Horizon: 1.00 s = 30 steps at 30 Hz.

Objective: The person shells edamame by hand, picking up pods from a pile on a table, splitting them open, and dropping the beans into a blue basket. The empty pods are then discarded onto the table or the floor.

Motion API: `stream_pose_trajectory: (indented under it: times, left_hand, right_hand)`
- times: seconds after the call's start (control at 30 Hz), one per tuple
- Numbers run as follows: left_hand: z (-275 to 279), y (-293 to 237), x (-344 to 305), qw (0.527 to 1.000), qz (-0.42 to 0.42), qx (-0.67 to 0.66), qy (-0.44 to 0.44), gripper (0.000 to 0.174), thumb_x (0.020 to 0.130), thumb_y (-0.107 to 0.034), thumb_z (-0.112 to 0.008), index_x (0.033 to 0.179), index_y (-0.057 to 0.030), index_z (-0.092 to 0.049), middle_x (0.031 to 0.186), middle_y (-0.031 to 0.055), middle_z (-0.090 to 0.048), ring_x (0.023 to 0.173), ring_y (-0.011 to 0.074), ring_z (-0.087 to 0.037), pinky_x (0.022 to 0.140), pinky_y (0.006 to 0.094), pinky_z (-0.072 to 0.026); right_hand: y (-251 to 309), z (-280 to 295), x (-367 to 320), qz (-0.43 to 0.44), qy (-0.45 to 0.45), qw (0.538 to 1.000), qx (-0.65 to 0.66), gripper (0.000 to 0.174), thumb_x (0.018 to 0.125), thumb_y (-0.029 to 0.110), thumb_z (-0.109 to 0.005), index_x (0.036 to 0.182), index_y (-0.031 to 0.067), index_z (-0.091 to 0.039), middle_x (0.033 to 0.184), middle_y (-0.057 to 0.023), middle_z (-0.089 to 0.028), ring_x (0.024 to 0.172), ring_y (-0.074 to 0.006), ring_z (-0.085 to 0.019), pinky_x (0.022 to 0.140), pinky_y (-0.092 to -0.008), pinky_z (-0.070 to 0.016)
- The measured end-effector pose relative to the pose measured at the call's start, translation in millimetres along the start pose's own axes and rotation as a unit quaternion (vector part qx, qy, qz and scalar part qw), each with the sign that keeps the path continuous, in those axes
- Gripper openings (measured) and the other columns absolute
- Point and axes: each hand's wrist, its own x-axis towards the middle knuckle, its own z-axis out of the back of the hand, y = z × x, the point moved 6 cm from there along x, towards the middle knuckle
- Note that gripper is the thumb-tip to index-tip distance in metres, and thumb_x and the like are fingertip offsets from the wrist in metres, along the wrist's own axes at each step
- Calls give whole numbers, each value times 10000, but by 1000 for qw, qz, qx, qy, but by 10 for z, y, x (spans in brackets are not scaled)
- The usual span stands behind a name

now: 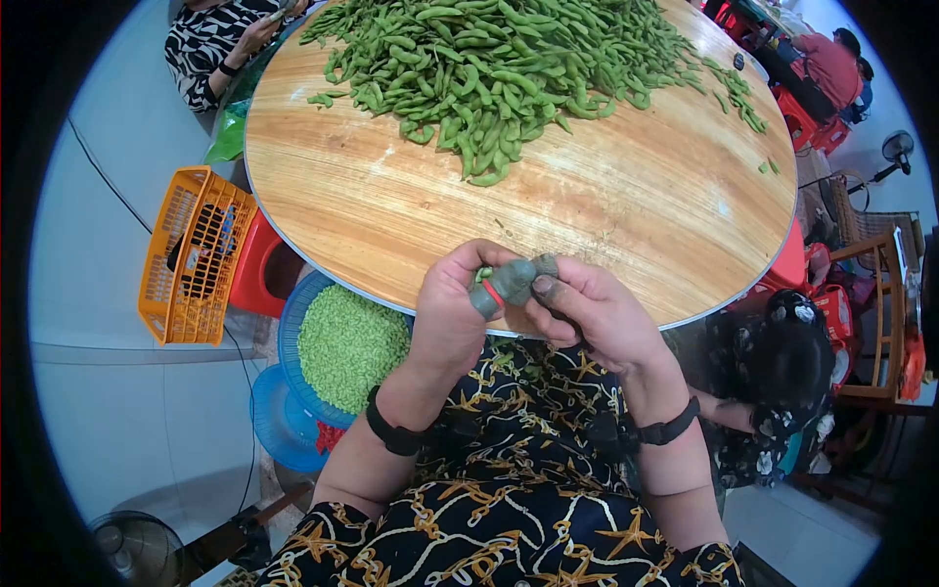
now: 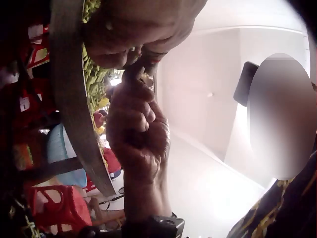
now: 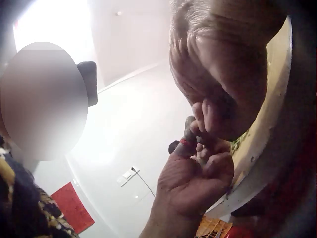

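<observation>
Both hands meet over the near edge of the round wooden table [image 1: 391,220]. My left hand [image 1: 453,308] holds a green soybean pod [image 1: 483,275], of which only a small bit shows behind the thumb. A grey-green cover [image 1: 514,283] with a red band wraps that thumb. Thumb and curled fingers of my right hand [image 1: 604,311] pinch at the left thumb's tip, where the pod is hidden from view. Dark stains mark the right thumb. A big heap of soybean pods covers the far part of the table. Both wrist views show the hands close together, dim and partly shadowed.
Below the table's left edge stands a blue basket [image 1: 290,338] full of shelled green beans, with another blue basin [image 1: 274,430] beside it. An orange crate [image 1: 156,284] sits near a red stool [image 1: 256,264]. Other people [image 1: 220,49] are around the table.
</observation>
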Motion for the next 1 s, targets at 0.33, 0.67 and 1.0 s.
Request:
stream_pose_trajectory:
  times: [0.33,0.67,1.0]
  left_hand:
    - [-34,5,-2,998,-28,64,-8,150,793,0,-615,934,-24,-567,828,7,-579,656,50,-505,590,183,-421]
    - [155,-72,104,998,13,-43,-54,88,894,-58,-503,962,-24,-547,801,26,-548,623,66,-504,496,157,-371]
    - [106,68,41,991,117,-20,54,89,898,-119,-530,929,-35,-536,805,9,-526,675,59,-473,570,152,-368]
  right_hand:
    - [-24,26,28,2,-31,999,20,137,931,130,-456,890,38,-549,632,24,-496,464,-29,-365,397,-178,-253]
    - [783,609,642,28,-200,869,-451,243,869,231,-521,944,20,-616,653,-48,-595,569,-114,-561,540,-273,-445]
    - [757,671,1167,116,-162,755,-625,257,801,210,-566,922,-12,-608,792,-211,-617,702,-286,-595,679,-368,-460]
